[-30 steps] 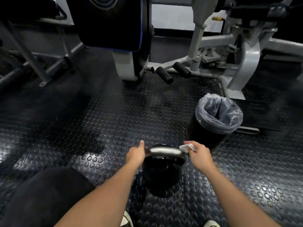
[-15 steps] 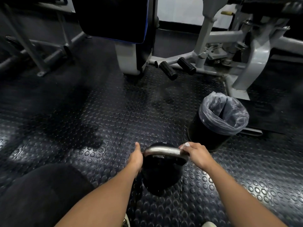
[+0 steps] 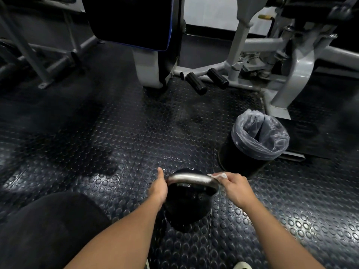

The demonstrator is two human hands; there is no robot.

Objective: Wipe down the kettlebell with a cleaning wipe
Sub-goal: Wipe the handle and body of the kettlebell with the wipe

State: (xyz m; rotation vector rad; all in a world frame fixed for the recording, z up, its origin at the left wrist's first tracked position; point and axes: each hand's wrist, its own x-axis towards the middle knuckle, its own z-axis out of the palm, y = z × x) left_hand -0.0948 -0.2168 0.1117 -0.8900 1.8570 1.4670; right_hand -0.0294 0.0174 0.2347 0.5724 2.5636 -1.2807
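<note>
Right hand (image 3: 234, 186) pinching wipe (image 3: 218, 175) on kettlebell (image 3: 187, 206) handle

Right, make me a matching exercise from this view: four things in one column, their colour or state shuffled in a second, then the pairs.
Things:
1. handle
2. wipe
3. bin
4. left hand

States:
A. lined with a clear bag
B. white, pinched in the right hand
C. steadies one end of the handle
D. bare shiny metal

Pairs: 1-D, 2-B, 3-A, 4-C
</note>
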